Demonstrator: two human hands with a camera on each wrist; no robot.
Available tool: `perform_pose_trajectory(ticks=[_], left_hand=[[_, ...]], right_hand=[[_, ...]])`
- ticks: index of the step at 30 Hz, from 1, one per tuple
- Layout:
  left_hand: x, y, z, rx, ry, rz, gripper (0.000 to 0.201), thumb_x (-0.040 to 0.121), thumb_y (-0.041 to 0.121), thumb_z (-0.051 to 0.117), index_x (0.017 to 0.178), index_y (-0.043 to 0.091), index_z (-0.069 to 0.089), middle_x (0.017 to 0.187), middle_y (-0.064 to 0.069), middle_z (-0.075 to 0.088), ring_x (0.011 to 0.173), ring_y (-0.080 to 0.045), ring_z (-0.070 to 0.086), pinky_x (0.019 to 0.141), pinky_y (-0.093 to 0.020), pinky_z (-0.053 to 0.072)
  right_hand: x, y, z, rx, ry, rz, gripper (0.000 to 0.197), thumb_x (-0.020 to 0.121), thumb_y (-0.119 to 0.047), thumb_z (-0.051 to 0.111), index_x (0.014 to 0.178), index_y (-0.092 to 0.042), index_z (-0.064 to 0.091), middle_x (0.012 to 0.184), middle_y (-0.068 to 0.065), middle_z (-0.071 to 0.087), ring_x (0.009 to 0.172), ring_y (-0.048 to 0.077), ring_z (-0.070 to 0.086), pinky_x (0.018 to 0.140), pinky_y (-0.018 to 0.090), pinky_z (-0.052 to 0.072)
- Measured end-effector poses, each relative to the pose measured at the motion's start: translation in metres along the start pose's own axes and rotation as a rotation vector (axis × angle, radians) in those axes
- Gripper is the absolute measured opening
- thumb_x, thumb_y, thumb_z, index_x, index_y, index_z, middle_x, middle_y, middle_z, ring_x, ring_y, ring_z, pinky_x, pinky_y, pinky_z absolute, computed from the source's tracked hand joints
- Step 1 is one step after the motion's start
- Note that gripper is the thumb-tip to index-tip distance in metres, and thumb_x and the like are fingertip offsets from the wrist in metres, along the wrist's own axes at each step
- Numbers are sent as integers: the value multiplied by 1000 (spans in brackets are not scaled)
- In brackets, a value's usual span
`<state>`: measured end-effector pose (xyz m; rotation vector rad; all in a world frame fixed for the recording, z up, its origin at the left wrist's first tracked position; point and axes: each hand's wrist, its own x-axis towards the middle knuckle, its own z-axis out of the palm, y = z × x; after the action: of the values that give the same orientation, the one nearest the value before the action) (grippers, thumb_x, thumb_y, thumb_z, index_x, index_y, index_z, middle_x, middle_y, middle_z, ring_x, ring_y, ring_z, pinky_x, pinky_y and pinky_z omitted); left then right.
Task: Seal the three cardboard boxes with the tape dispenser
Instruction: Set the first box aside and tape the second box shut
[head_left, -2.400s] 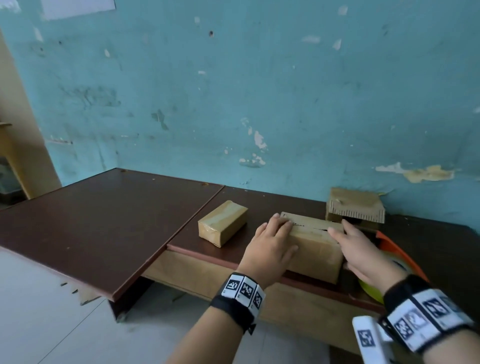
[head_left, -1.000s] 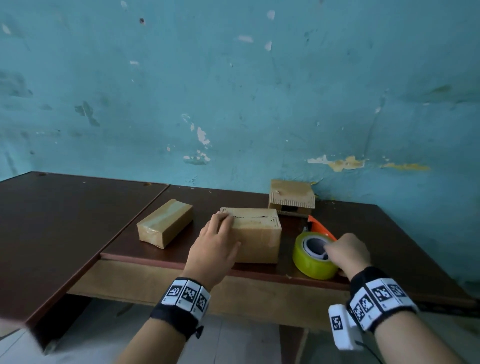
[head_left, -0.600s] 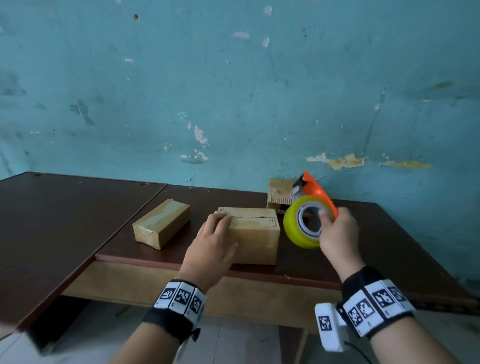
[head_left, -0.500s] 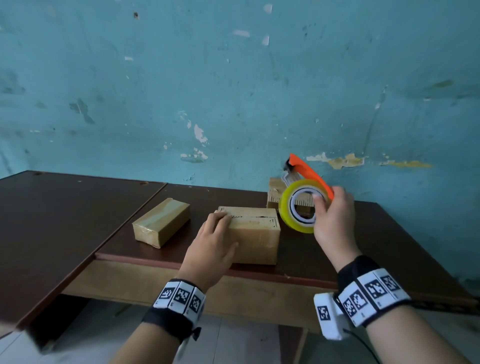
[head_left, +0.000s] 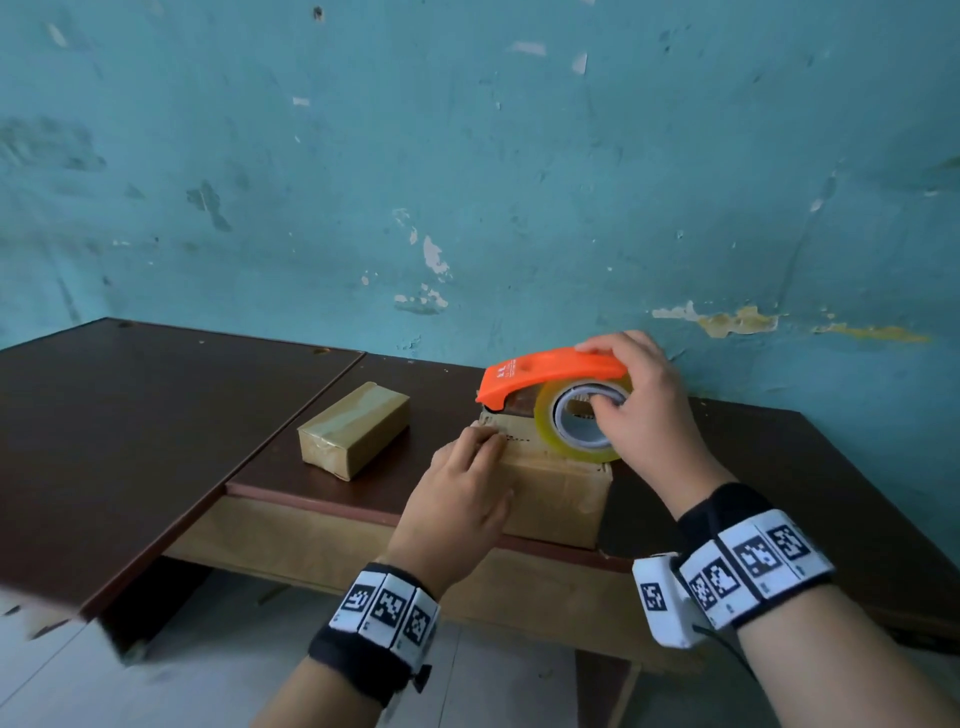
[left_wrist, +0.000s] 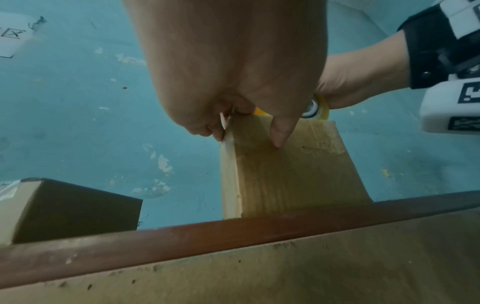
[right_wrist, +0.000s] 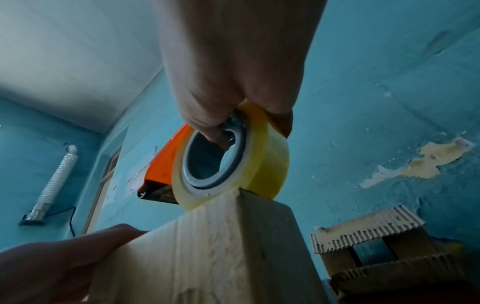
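The right hand, gripping the tape dispenser, has brought it from the table onto the middle box; the left hand steadies that box. Taping can begin.

Middle box at frame centre on the surface; tape dispenser on its top. Wrapped box to its left, open box behind-right near wall.

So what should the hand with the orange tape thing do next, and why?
Probably pull the tape dispenser across the top of the middle box. The right hand already holds its yellow roll on the box's top at the right end, while the left hand steadies the box.
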<state>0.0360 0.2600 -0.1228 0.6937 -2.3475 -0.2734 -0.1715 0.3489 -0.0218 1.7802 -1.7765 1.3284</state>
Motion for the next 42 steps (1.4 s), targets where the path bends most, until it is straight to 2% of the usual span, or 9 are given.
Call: perform_pose_trajectory(ticks=[4, 11, 14, 17, 20, 27, 29, 36, 42], left_hand=[[0, 1, -7, -51, -18, 4, 55, 103, 40, 53, 151, 15, 47, 148, 7, 39, 136, -16, 45, 115, -32, 41], [2, 2, -5, -130, 34, -6, 46, 105, 30, 56, 147, 11, 53, 142, 5, 45, 131, -12, 50, 113, -27, 40], [5, -2, -10, -380, -14, -134, 44, 105, 31, 56, 146, 15, 56, 142, 12, 48, 131, -4, 49, 113, -26, 39], [10, -5, -23, -835, 11, -380, 31, 108, 31, 50, 128, 20, 70, 120, 1, 70, 106, -17, 67, 90, -42, 52], [14, -7, -26, -1063, 47, -534, 35, 108, 35, 47, 105, 18, 77, 95, -18, 64, 76, -34, 57, 68, -48, 42], [28, -22, -27, -1366, -8, -582, 39, 110, 18, 43, 96, 1, 75, 103, -19, 73, 101, -33, 68, 97, -44, 48], [35, -28, -33, -1367, -46, -600, 34, 109, 15, 45, 98, -3, 71, 99, -15, 72, 97, -25, 67, 98, -38, 49], [46, -34, -38, -1362, -185, -687, 22, 108, 13, 46, 108, -1, 62, 85, -10, 50, 70, -14, 46, 67, -26, 43], [50, -35, -35, -1304, -212, -676, 23, 109, 17, 43, 97, 5, 58, 81, -5, 46, 69, -13, 41, 67, -26, 39]], right_hand=[[-1, 2, -2, 87, -16, 37, 50, 83, 11, 68, 119, -24, 66, 118, -12, 58, 113, -5, 56, 99, 10, 45], [-1, -1, 1, 94, -41, -40, 53, 82, 15, 66, 122, -19, 68, 120, -11, 58, 114, -4, 56, 100, 11, 45], [0, 0, 3, 57, -35, -70, 55, 80, 17, 65, 122, -18, 69, 120, -10, 58, 114, -4, 56, 100, 11, 46], [4, 3, 6, 17, -32, -69, 58, 79, 20, 62, 121, -20, 68, 119, -12, 58, 113, -5, 56, 99, 9, 45], [6, 1, 10, 9, -36, -64, 58, 78, 20, 60, 119, -21, 68, 117, -12, 59, 110, -1, 58, 97, 12, 47], [8, -2, 13, -19, -51, -70, 55, 79, 17, 59, 118, -20, 69, 115, -11, 59, 106, 4, 58, 92, 16, 49], [8, -3, 13, -26, -61, -71, 54, 79, 17, 59, 118, -20, 68, 115, -12, 59, 107, 5, 58, 94, 19, 51], [7, -4, 12, 21, -65, -95, 54, 79, 18, 60, 120, -17, 68, 117, -9, 59, 105, 7, 59, 90, 28, 56], [6, -6, 10, 6, -87, -73, 54, 81, 15, 61, 123, -18, 66, 120, -9, 57, 108, 9, 59, 92, 31, 57]])
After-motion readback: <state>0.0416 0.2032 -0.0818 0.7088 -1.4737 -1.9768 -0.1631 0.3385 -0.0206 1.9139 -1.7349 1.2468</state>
